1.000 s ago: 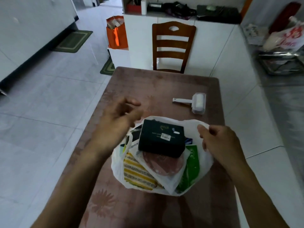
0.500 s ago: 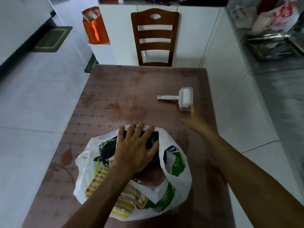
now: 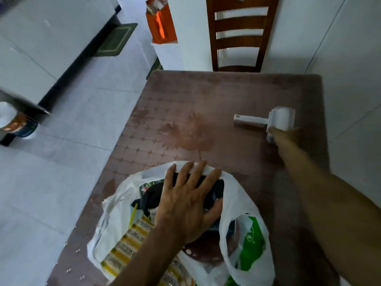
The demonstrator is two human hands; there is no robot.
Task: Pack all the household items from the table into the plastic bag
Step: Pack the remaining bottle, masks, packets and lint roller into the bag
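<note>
Table (image 3: pixel 237 96): brown, floral-patterned top; a wooden chair (image 3: pixel 239 36) stands at its far end.
Plastic bag (image 3: pixel 243 205): white, lying open on the near part of the table, mouth facing up, already stuffed.
Bag contents: a black box (image 3: pixel 212 190) on top; yellow-striped packets (image 3: pixel 123 246) at the left side; a green packet (image 3: pixel 251 244) showing through the right wall of the bag; other items beneath, too jumbled to tell.
Left hand (image 3: pixel 185 207): laid flat, fingers spread, palm pressed down on the black box inside the bag; fingertips reach the bag's far rim. Not gripping anything, just pushing down.
Lint roller (image 3: pixel 276 120): white, lying on the far right of the table, handle pointing left, well apart from the bag.
Right hand (image 3: pixel 284 137): arm stretched out across the table, hand at the near end of the roller head and touching it. Blurred; cannot tell whether the fingers have closed on it.
Floor: pale tiles; an orange bag (image 3: pixel 160 25) stands past the table's far left corner, and a green mat (image 3: pixel 115 40) lies beyond.
</note>
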